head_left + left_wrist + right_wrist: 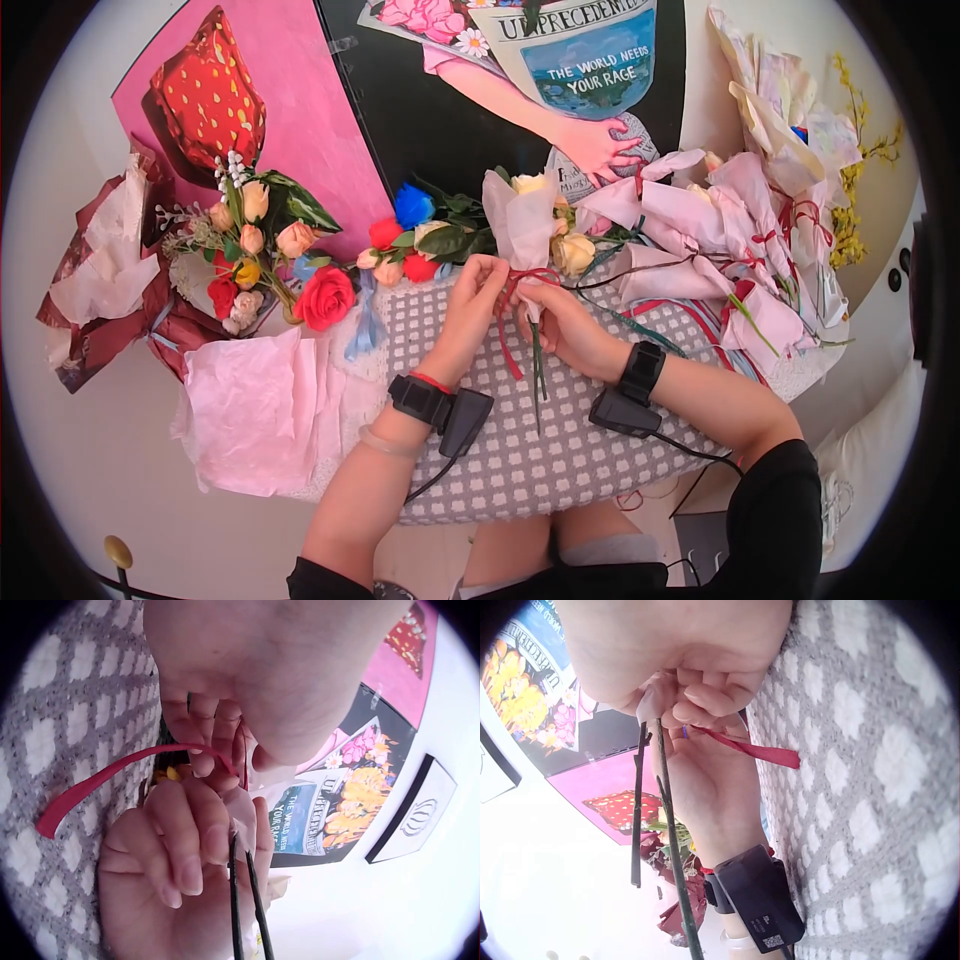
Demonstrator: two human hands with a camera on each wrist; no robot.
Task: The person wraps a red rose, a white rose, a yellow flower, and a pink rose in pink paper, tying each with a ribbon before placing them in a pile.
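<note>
In the head view a small bouquet (pixel 520 235), a pale flower in white paper, stands upright between both hands, a red ribbon (pixel 511 350) round its neck. My left hand (pixel 468 320) pinches the ribbon at the neck's left side. With curled fingers my right hand (pixel 578 335) grips the paper neck from the other side. Below it the green stems (pixel 676 862) stick out, seen in the right wrist view. A loose ribbon end (pixel 112 771) arcs out over the cloth in the left wrist view. Fingers partly hide where the ribbon crosses the paper.
Several pink-wrapped flowers (pixel 690 215) lie right of the hands, among loose ribbons (pixel 690 318). At left are pink paper sheets (pixel 245 410), a red rose (pixel 325 298) and a dark red wrapper (pixel 100 310). A checked cloth (pixel 480 470) covers the table; a painted board (pixel 440 120) stands behind.
</note>
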